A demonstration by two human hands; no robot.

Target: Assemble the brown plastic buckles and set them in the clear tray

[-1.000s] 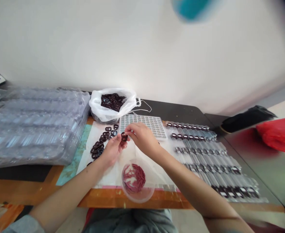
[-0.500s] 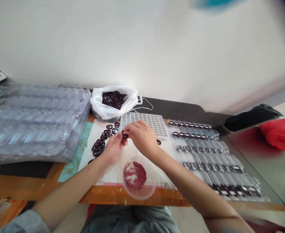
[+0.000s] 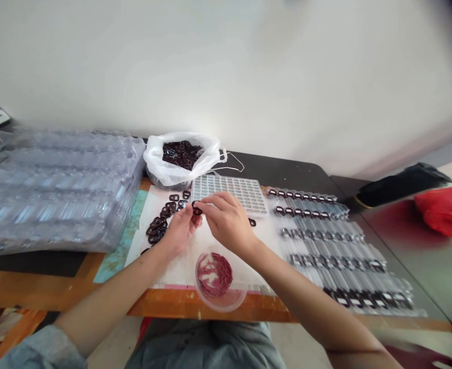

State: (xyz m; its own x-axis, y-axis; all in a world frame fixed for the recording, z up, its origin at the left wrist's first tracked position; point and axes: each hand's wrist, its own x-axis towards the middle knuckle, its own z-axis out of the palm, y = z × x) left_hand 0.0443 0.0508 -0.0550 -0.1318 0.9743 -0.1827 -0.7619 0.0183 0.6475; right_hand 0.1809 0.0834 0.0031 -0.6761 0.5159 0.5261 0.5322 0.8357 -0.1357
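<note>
A small dark brown buckle-like plastic piece is pinched between my two hands, above the white paper. My left hand grips it from the left with thumb and fingers. From the right, my right hand closes its fingertips on the same piece, partly covering it. Whether the right fingers also hold something smaller cannot be made out. Beside my left hand lie several loose dark pieces. Just behind my right hand is a white compartment tray with small items in its cells. One dark piece sits right of my right hand.
A clear round tub with thin dark-red strips stands at the front edge. Behind, a white plastic bag holds many dark pieces. Stacked clear plastic packaging fills the left; clear trays with dark pieces line the right.
My right fingers have shifted slightly over the dark piece, while both hands stay together at it. The view has moved a little. A blurred teal shape at the top is gone.
</note>
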